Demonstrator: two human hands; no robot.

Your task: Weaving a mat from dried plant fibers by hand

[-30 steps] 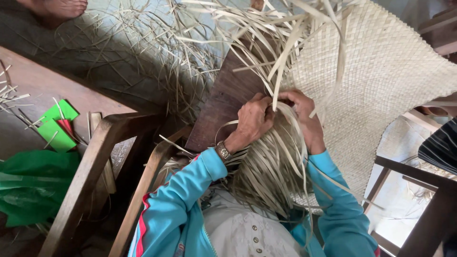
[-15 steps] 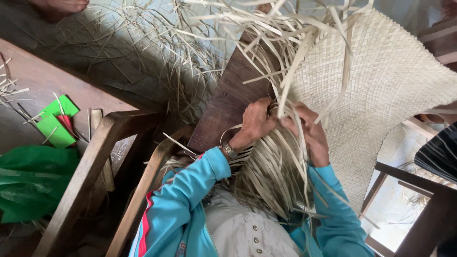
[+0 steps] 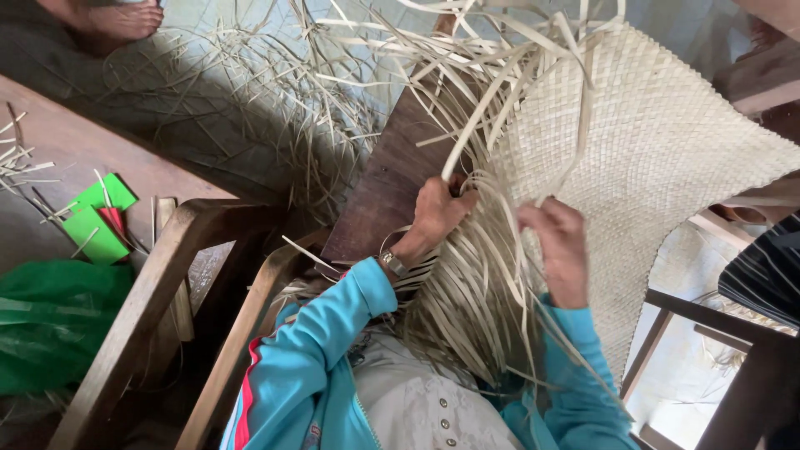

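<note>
Loose pale strips (image 3: 467,283) crowd around our left hand (image 3: 437,212) and right hand (image 3: 558,246), so we have little room between them. The woven mat (image 3: 658,150) blocks our right side. We see bare dark board (image 3: 383,187) to the left, hemmed by a wooden chair frame (image 3: 167,275).
</note>
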